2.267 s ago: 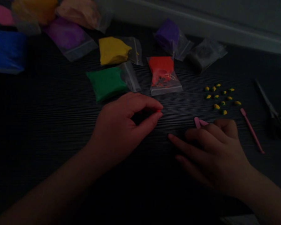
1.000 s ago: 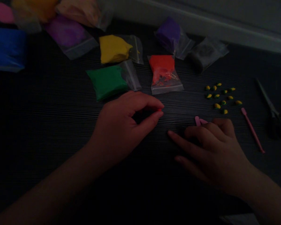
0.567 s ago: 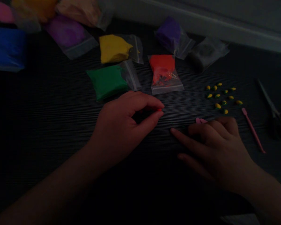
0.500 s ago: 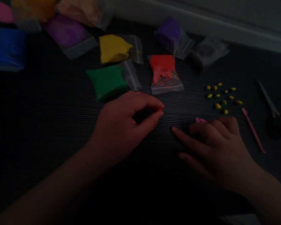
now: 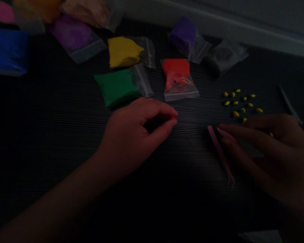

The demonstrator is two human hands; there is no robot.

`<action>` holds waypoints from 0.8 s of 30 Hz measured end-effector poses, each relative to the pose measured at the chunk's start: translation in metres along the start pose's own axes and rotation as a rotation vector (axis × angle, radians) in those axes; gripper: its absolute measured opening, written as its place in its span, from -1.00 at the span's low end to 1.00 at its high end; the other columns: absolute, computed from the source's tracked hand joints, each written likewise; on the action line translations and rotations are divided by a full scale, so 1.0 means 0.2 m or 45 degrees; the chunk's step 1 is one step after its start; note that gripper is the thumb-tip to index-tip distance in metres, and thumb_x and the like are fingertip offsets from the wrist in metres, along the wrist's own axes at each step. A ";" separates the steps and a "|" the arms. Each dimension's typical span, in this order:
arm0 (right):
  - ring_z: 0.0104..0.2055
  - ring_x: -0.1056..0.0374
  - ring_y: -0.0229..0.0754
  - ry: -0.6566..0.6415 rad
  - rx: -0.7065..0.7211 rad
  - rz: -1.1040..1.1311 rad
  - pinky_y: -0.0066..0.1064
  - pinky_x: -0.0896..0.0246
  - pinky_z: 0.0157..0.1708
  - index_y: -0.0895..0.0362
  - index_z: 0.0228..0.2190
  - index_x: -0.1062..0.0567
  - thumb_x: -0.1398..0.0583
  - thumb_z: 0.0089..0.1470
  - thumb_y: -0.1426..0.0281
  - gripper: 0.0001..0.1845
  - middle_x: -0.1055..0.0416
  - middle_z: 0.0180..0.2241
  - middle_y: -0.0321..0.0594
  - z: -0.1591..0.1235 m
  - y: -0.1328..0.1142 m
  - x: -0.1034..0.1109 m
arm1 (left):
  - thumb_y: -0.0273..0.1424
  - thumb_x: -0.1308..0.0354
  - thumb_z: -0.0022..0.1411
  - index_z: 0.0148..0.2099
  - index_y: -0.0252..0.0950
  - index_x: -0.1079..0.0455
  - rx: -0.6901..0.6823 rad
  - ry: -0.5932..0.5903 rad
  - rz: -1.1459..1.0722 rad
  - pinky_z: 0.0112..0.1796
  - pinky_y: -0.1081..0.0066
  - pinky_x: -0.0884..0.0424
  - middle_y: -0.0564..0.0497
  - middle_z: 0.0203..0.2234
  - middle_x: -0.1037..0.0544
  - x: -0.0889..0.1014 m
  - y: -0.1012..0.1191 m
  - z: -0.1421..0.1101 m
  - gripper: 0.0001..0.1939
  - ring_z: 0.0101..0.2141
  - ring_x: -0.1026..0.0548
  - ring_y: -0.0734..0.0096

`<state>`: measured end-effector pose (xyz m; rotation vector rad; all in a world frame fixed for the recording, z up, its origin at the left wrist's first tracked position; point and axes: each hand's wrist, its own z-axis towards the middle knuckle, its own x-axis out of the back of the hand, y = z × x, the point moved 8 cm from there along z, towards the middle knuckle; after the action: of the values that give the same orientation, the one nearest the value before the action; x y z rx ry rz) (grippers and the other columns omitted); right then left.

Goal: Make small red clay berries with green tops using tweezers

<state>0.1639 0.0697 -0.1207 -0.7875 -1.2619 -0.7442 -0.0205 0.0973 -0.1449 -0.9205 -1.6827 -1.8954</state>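
My left hand (image 5: 139, 131) is closed in a pinch just above the dark table, left of centre. Between its thumb and index fingertip sits a tiny red piece (image 5: 173, 118), mostly covered by the fingers. My right hand (image 5: 273, 152) is at the right, its thumb and index finger around a slim pink tool (image 5: 226, 134); most of that tool is hidden behind the hand. Just left of those fingers lies another pink tool (image 5: 219, 150) with a thin, forked-looking lower end. Several small yellow-and-green pieces (image 5: 235, 114) are spread beyond my right hand.
Zip bags of coloured material stand behind my hands: green (image 5: 118, 87), yellow (image 5: 124, 52), red (image 5: 176, 69), violet (image 5: 182, 35) and dark grey (image 5: 220, 55). A large blue pack (image 5: 7, 52) is at far left. Scissors (image 5: 287, 99) lie at far right, partly covered by my hand.
My right hand has moved right, uncovering the forked pink tool, and its thumb and index finger are now at the second one. My left hand stays still with the red piece.
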 end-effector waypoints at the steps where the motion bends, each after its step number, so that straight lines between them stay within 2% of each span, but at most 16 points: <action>1: -0.27 -0.27 -0.14 -0.063 -0.057 0.007 -0.29 -0.15 -0.33 -0.01 -0.13 -0.36 -0.15 0.02 0.33 -0.69 -0.29 -0.25 -0.20 0.00 0.04 -0.01 | -0.36 -0.08 0.11 -0.27 -0.17 -0.42 -0.009 0.002 0.002 -0.31 0.52 -0.37 0.14 -0.38 -0.53 0.00 0.00 0.00 -0.87 -0.39 -0.45 0.52; 4: -0.28 -0.33 -0.20 -0.257 -0.116 0.036 -0.38 -0.20 -0.35 -0.02 -0.19 -0.37 -0.12 0.05 0.29 -0.77 -0.34 -0.21 -0.27 -0.01 0.12 -0.05 | -0.37 -0.09 0.11 -0.27 -0.16 -0.42 -0.003 0.031 0.012 -0.30 0.54 -0.36 0.16 -0.38 -0.52 0.01 0.00 0.00 -0.88 -0.39 -0.45 0.54; 6: -0.36 -0.35 -0.24 -0.310 -0.122 0.002 -0.43 -0.19 -0.46 -0.03 -0.22 -0.38 -0.13 0.04 0.28 -0.79 -0.37 -0.24 -0.30 -0.03 0.15 -0.06 | -0.37 -0.09 0.11 -0.27 -0.16 -0.42 0.009 0.030 0.012 -0.30 0.54 -0.36 0.16 -0.38 -0.53 0.01 0.00 0.00 -0.88 -0.39 -0.45 0.55; 9: -0.49 -0.33 -0.27 -0.294 -0.138 -0.078 -0.45 -0.12 -0.59 -0.01 -0.27 -0.39 -0.12 0.04 0.31 -0.85 -0.39 -0.32 -0.30 -0.07 0.16 -0.04 | -0.37 -0.08 0.11 -0.26 -0.18 -0.43 0.032 0.013 0.009 -0.31 0.52 -0.36 0.13 -0.38 -0.53 0.00 0.00 0.00 -0.86 -0.38 -0.46 0.51; 12: -0.52 -0.31 -0.25 -0.232 -0.137 -0.160 -0.43 -0.08 -0.61 0.01 -0.27 -0.41 -0.11 0.06 0.33 -0.84 -0.41 -0.36 -0.27 -0.08 0.14 -0.02 | -0.35 -0.09 0.10 -0.27 -0.18 -0.43 0.046 0.010 0.020 -0.31 0.50 -0.37 0.12 -0.38 -0.53 0.00 -0.01 0.00 -0.85 -0.38 -0.46 0.49; 17: -0.40 -0.34 -0.16 -0.209 -0.118 -0.190 -0.36 -0.15 -0.48 0.05 -0.26 -0.40 -0.08 0.07 0.26 -0.78 -0.41 -0.32 -0.22 -0.07 0.09 -0.03 | -0.36 -0.10 0.09 -0.27 -0.14 -0.43 0.037 0.036 0.036 -0.32 0.52 -0.36 0.14 -0.39 -0.53 0.00 -0.01 0.00 -0.87 -0.39 -0.46 0.50; 21: -0.34 -0.33 -0.17 -0.094 -0.195 -0.140 -0.37 -0.14 -0.39 0.11 -0.24 -0.37 -0.09 0.07 0.40 -0.83 -0.39 -0.35 -0.21 -0.02 0.07 -0.01 | -0.36 -0.10 0.10 -0.27 -0.18 -0.44 -0.005 0.045 0.025 -0.33 0.53 -0.36 0.13 -0.41 -0.52 0.01 0.00 0.00 -0.87 -0.42 -0.45 0.53; 24: -0.28 -0.31 -0.19 0.001 0.005 -0.060 -0.27 -0.07 -0.20 0.11 -0.21 -0.33 -0.11 0.05 0.47 -0.79 -0.40 -0.30 -0.21 0.01 -0.04 0.00 | -0.37 -0.09 0.10 -0.26 -0.19 -0.43 0.011 0.032 0.007 -0.32 0.52 -0.36 0.12 -0.38 -0.53 0.00 0.00 0.00 -0.86 -0.40 -0.46 0.50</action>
<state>0.1559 0.0679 -0.1198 -0.7566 -1.2844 -0.7798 -0.0212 0.0969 -0.1444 -0.8938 -1.6706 -1.8870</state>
